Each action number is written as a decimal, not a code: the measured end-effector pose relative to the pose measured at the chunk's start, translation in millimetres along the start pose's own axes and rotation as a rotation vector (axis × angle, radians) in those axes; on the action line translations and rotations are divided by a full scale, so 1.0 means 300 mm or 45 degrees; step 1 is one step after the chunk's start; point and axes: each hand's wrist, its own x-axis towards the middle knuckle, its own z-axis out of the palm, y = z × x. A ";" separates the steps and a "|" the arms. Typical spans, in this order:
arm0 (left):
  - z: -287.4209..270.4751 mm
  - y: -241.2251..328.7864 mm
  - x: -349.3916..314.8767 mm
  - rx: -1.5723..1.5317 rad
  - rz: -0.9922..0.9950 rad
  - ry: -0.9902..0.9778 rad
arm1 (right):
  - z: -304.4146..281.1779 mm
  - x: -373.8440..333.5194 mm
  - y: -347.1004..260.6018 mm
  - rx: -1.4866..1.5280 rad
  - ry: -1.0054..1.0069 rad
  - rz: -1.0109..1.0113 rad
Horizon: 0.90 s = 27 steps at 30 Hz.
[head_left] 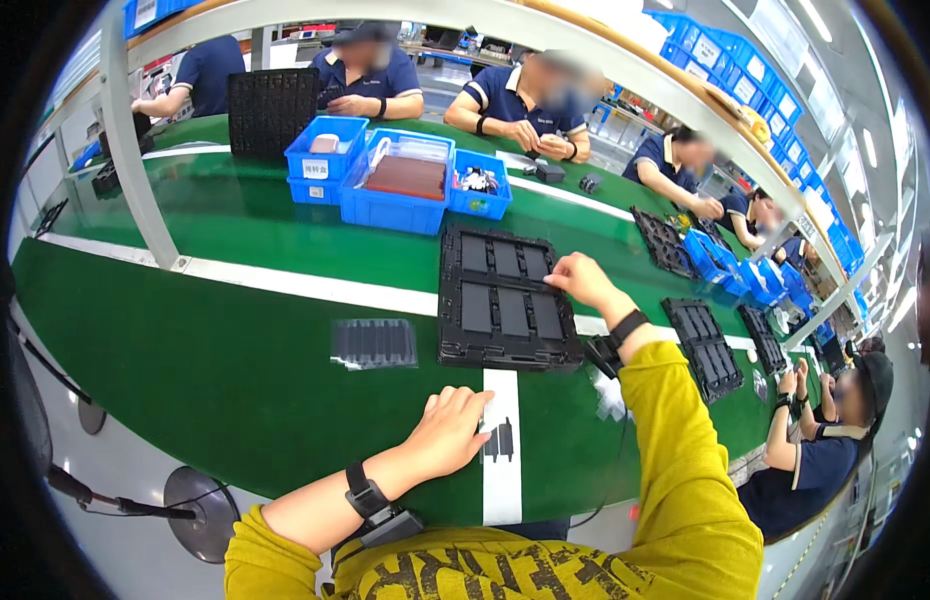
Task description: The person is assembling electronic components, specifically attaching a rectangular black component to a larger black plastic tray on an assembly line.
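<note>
My left hand (448, 432) lies low over the green table beside a white strip, fingers stretched out and thumb apart, with nothing visible in it. Just by its thumb, small dark flat pieces (499, 440) lie on the strip. My right hand (587, 284) reaches to the right side of a black plastic tray (509, 354). Its fingertips are pinched together at the tray's upper right compartment; whatever is between them is too small to make out. Dark grey flat rectangular pieces (516, 312) fill the tray's compartments in two rows. Left of the tray lies a clear sheet with dark strips (375, 343).
Blue bins (393, 214) stand beyond the tray, near an upright black tray (272, 112). More black trays (703, 350) lie to the right. Crumpled clear plastic (610, 395) sits below my right wrist. A metal post (135, 150) rises at left. Co-workers (525, 105) sit across and at right.
</note>
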 end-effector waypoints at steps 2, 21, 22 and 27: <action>0.001 0.012 0.014 0.183 0.049 0.112 | 0.027 0.048 0.072 -0.069 -0.072 0.045; -0.003 -0.021 0.037 0.234 0.096 0.046 | 0.056 -0.020 0.087 2.275 0.231 0.726; -0.008 -0.020 0.031 0.245 0.090 0.070 | 0.048 -0.067 0.003 2.218 0.360 0.655; -0.071 -0.020 0.029 0.054 0.133 0.249 | 0.045 -0.357 -0.344 1.897 0.532 0.316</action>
